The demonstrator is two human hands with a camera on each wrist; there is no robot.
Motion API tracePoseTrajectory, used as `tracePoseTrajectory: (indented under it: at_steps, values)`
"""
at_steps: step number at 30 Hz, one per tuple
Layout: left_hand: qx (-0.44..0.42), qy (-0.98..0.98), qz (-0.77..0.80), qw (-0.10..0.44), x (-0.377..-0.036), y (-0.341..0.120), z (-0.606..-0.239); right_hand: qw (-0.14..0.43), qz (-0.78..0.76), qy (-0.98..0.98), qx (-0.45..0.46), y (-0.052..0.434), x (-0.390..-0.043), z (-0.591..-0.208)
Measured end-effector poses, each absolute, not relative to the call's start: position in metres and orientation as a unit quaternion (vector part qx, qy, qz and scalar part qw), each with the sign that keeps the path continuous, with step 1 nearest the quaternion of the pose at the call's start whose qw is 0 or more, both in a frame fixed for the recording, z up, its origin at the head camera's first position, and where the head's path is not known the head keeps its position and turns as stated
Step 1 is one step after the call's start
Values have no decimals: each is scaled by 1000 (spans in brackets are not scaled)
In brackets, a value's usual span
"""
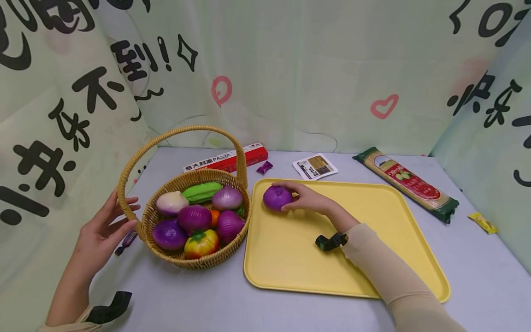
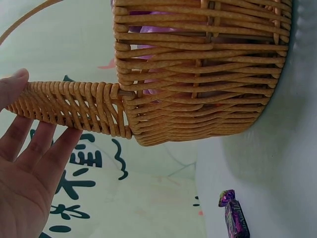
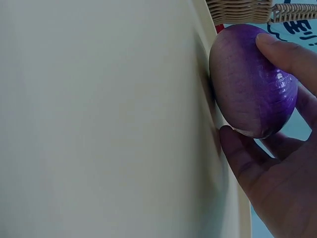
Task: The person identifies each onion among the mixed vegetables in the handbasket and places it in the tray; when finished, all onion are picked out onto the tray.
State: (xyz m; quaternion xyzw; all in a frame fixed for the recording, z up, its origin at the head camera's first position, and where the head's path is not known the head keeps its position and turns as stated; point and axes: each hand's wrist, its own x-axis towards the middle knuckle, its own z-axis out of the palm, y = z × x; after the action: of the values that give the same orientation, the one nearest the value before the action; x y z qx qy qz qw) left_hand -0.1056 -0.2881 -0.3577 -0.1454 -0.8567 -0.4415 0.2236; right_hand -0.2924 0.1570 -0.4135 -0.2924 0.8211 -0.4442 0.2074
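My left hand holds the handle of a wicker basket low on its left side, thumb on one face and fingers on the other. Inside the basket lie several toy-like vegetables, among them purple onions, a green ridged vegetable and a red-yellow one. Over the far left corner of a yellow tray, my right hand grips a round purple onion between thumb and fingers. The onion's underside is close over the tray surface.
Behind the basket lies a red and white pasta box, with a purple candy and a white packet to its right. A pasta bag and yellow candy lie right of the tray. Another wrapped candy is beside the basket.
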Motion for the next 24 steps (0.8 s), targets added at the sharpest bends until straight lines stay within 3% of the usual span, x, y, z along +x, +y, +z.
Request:
tracePoseTrajectory:
  at_steps: [24]
  values:
    - [-133,-860,-442,219,-104,-286,-357,229,-476,792,-307,171,-299,-416]
